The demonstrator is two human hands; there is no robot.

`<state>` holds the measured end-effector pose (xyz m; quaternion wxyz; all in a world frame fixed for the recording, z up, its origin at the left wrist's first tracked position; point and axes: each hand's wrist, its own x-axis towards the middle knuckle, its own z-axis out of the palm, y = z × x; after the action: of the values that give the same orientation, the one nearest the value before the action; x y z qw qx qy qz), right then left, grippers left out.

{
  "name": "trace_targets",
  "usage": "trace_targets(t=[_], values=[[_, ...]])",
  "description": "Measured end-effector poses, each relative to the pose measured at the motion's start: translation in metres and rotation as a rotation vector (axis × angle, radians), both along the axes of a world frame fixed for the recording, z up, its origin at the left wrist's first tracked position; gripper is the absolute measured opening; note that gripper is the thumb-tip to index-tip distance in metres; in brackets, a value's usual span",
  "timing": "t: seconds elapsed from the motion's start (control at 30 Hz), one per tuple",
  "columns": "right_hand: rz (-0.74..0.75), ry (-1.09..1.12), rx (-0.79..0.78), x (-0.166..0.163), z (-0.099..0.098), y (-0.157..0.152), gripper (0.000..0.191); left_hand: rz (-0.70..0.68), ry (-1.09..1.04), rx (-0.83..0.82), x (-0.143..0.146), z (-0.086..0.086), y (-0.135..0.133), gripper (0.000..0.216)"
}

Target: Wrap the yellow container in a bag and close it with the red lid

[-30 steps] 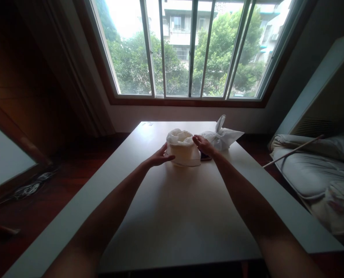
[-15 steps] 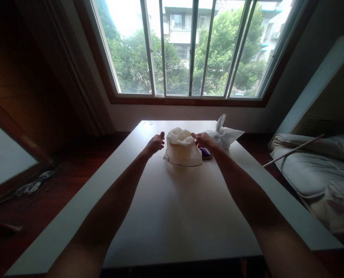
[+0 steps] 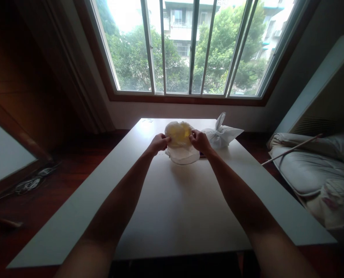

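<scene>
A cream cloth bag (image 3: 181, 146) stands on the white table (image 3: 174, 200), near its far end. Its mouth faces me and yellowish contents show inside. My left hand (image 3: 159, 143) is closed on the left side of the bag's rim. On the right side of the rim my right hand (image 3: 200, 141) is closed too. Both hands hold the mouth apart. Just right of the bag lies a second white bag (image 3: 221, 133), tied shut with a knot that sticks up.
A big window (image 3: 189, 46) spans the wall beyond the table. White bedding (image 3: 307, 166) and a thin stick (image 3: 290, 149) lie to the right. Cables (image 3: 33, 183) rest on the dark wood floor at left.
My left hand moved from beside the bag onto its rim. Both hands now grip the rim and have pulled the mouth wider, tilting it toward me.
</scene>
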<state>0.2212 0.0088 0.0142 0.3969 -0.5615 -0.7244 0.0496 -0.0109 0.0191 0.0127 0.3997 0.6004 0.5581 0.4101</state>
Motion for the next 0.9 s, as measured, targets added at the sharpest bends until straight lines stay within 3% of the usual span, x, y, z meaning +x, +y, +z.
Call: trace_targets(t=[0.4, 0.57, 0.67, 0.77, 0.9], values=[[0.067, 0.088, -0.06, 0.016, -0.026, 0.005, 0.04, 0.064, -0.058, 0.189, 0.018, -0.026, -0.014, 0.016], [-0.034, 0.097, 0.174, 0.013, -0.013, -0.003, 0.037, 0.074, -0.035, 0.213, 0.026, -0.033, -0.013, 0.017], [0.073, 0.043, 0.236, 0.003, -0.002, -0.014, 0.037, 0.053, -0.027, 0.211, 0.032, -0.034, -0.015, 0.017], [0.209, -0.08, 0.114, -0.009, 0.002, -0.026, 0.04, 0.02, -0.016, 0.212, 0.038, -0.032, -0.021, 0.016], [0.242, -0.229, -0.129, -0.017, -0.001, -0.034, 0.035, -0.031, -0.035, 0.186, 0.043, -0.027, -0.028, 0.021]])
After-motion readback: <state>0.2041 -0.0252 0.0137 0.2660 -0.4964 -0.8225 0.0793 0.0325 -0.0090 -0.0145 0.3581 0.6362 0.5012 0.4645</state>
